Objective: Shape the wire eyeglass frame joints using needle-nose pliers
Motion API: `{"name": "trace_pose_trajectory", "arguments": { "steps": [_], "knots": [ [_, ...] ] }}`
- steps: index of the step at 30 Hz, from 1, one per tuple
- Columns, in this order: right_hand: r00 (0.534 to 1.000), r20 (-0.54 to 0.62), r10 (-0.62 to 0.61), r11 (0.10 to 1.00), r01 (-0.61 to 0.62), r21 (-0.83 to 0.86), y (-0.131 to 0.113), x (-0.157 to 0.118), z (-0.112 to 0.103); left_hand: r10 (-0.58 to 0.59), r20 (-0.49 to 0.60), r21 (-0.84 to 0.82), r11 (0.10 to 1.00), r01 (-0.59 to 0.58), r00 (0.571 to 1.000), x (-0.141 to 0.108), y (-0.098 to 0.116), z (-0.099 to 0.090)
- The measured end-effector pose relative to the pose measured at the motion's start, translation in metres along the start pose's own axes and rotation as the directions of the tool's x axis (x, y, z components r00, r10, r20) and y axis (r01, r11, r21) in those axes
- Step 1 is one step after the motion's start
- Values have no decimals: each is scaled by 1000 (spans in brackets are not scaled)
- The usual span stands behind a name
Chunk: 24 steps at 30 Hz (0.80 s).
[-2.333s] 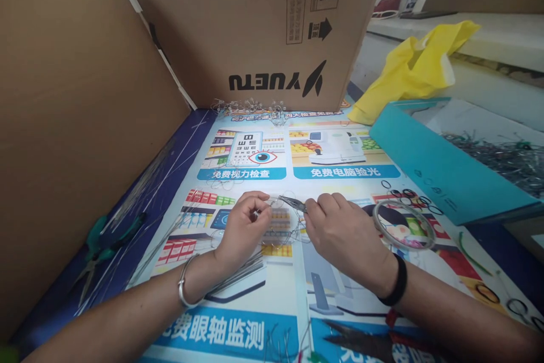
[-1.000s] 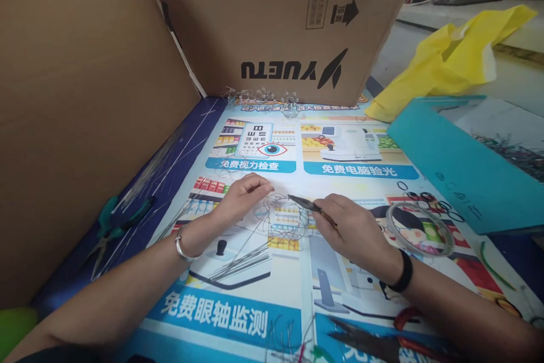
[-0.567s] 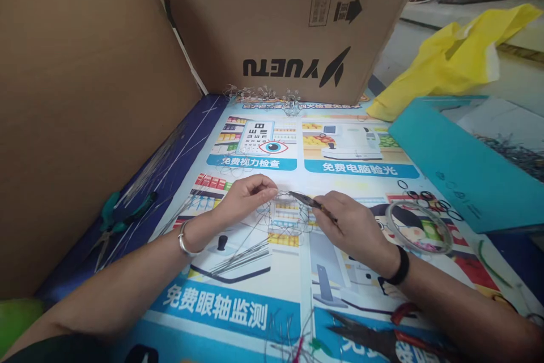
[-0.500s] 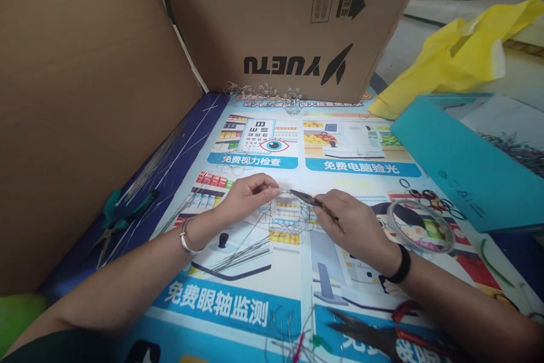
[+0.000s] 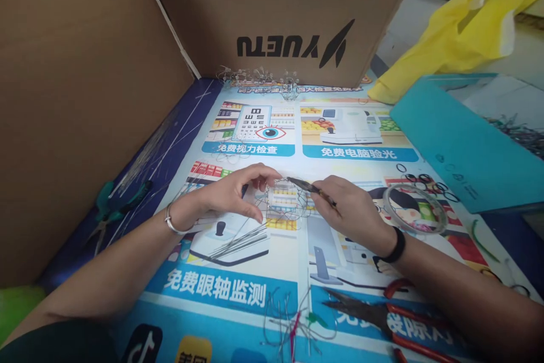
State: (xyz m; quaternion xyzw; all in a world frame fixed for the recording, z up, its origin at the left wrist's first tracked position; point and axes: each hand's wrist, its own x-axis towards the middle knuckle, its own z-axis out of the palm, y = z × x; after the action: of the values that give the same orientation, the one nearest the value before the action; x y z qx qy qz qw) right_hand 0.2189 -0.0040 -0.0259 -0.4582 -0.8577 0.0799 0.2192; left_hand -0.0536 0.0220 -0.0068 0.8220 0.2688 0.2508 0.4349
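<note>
My right hand (image 5: 351, 207) is closed around dark pliers (image 5: 312, 186), whose tips point left and touch the upper rim of a thin wire piece (image 5: 283, 199). The wire piece is a rounded, openwork shape over the printed mat. At its left side is my left hand (image 5: 238, 190), thumb spread away from the fingers and fingertips near the wire's top edge. Whether those fingertips touch the wire cannot be made out. Below my left hand lies a bundle of straight wires (image 5: 240, 241).
Red-handled scissors (image 5: 374, 315) and tangled wires (image 5: 289, 323) lie in front. Green-handled pliers (image 5: 106, 210) and loose wires are left. A clear ring-shaped dish (image 5: 442, 221), black rings and a teal box (image 5: 463, 148) sit right. Cardboard (image 5: 289, 6) stands behind.
My left thumb has moved down and away from the fingers, opening a pinch at the wire. The pliers stay at the wire's rim. The whole view has shifted slightly.
</note>
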Motion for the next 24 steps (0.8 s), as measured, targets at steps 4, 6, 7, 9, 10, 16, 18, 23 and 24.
{"name": "trace_pose_trajectory", "arguments": {
  "steps": [4,6,7,9,10,16,18,23,24],
  "knots": [
    [1000,1,7,1000,-7,9,0,0,0,48,39,109,993,-52,998,-1,1,-1],
    [1000,7,15,1000,-15,13,-1,0,-1,48,16,136,989,-50,999,0,3,1],
    [1000,11,22,1000,-22,16,-2,1,-2,53,3,147,988,-53,999,0,3,2],
    [999,21,35,999,-36,23,-3,1,-3,74,-24,168,983,-69,997,2,5,4],
    [999,26,41,999,-42,28,-3,1,-3,89,-39,178,981,-80,995,2,5,4],
    [998,36,42,998,-44,55,-3,1,-5,145,-120,237,965,-114,982,4,8,7],
    [999,35,38,998,-40,56,-3,1,-5,154,-142,244,963,-116,978,4,9,8],
    [1000,18,23,998,-24,59,-2,0,-4,173,-181,275,954,-119,968,5,8,8],
    [1000,16,18,998,-19,61,-2,0,-3,176,-185,282,952,-120,967,5,8,9]
  ]
}}
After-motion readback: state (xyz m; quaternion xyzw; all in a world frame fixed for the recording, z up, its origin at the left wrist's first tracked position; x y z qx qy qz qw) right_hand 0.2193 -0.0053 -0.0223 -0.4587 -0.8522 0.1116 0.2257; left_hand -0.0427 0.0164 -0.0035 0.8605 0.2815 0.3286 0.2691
